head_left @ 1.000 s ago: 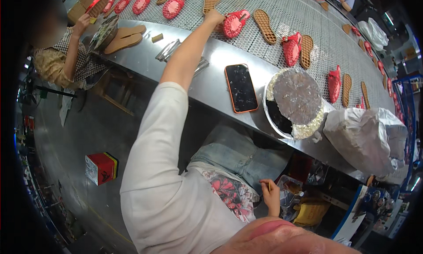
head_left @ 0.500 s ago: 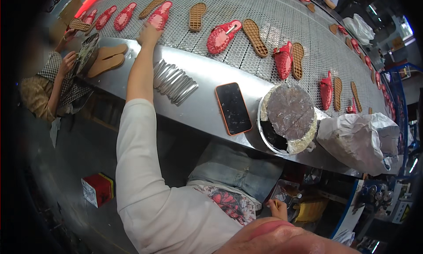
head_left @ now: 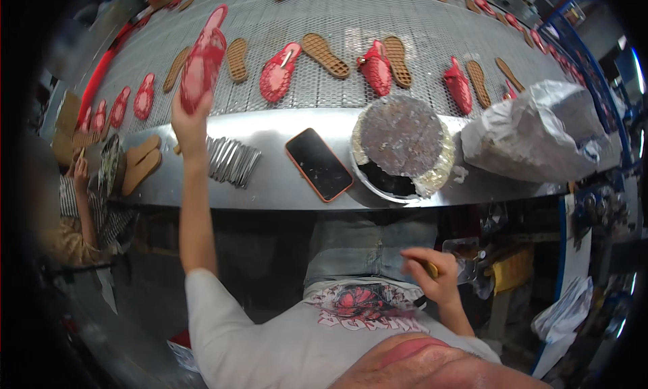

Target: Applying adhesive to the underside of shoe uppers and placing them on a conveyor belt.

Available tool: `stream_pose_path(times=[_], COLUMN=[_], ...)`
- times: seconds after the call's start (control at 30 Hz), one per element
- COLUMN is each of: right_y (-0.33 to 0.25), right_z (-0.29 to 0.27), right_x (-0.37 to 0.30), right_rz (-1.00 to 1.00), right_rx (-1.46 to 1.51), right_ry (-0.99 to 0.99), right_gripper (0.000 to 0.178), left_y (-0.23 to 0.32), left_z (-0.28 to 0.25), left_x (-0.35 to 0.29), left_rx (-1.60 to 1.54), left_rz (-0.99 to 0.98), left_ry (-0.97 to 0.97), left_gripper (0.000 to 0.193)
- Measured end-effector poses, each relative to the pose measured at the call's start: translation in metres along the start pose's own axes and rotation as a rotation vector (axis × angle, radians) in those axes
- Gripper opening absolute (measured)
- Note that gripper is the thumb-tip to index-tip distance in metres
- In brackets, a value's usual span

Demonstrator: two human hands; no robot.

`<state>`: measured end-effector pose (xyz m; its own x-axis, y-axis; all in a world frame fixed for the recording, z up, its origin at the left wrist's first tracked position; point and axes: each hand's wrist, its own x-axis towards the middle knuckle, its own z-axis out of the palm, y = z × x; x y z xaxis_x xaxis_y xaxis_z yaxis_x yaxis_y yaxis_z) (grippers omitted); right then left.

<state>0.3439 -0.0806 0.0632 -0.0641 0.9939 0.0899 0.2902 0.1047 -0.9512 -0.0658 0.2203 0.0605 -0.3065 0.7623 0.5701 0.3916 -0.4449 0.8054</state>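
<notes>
L hand is reaching up to the upper left of the frame, fingers clamped on the lower end of a red sandal. Sandal is standing lifted off the mesh belt, long axis running nearly vertical in the frame w/ a slight lean right, narrow end pointing up toward the top edge, wide end down in the grip. R hand is hanging low at lower right, near the lap, fingers curled around a small yellowish item; too small to tell what it is.

On the belt, red sandals & tan soles are lying in a row, mostly w/ long axes pointing up-frame. On the steel table edge, a stack of metal strips is sitting just right of the L wrist, then a phone w/ orange rim, a round tub of dark stuff, & a grey bag at right. Another person is working at far left.
</notes>
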Motion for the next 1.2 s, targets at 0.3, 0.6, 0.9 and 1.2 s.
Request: stream_pose_path(times=[0.3, 0.6, 0.9, 1.2], right_y=[-0.002, 0.037, 0.027, 0.045], right_z=[0.061, 0.019, 0.03, -0.002], right_x=[0.069, 0.054, 0.045, 0.048], right_rz=[0.051, 0.103, 0.042, 0.249], right_rx=[0.872, 0.853, 0.562, 0.831], right_ry=[-0.015, 0.056, -0.362, -0.186], right_gripper=[0.091, 0.076, 0.099, 0.069], left_y=[0.155, 0.178, 0.178, 0.143], left_z=[0.088, 0.089, 0.097, 0.076], left_x=[-0.23, -0.236, -0.23, -0.21], left_rx=[0.26, -0.331, -0.532, -1.118], left_rz=[0.47, 0.13, 0.078, -0.756], left_ry=[-0.158, -0.612, -0.852, -0.369], left_gripper=[0.075, 0.066, 0.086, 0.081])
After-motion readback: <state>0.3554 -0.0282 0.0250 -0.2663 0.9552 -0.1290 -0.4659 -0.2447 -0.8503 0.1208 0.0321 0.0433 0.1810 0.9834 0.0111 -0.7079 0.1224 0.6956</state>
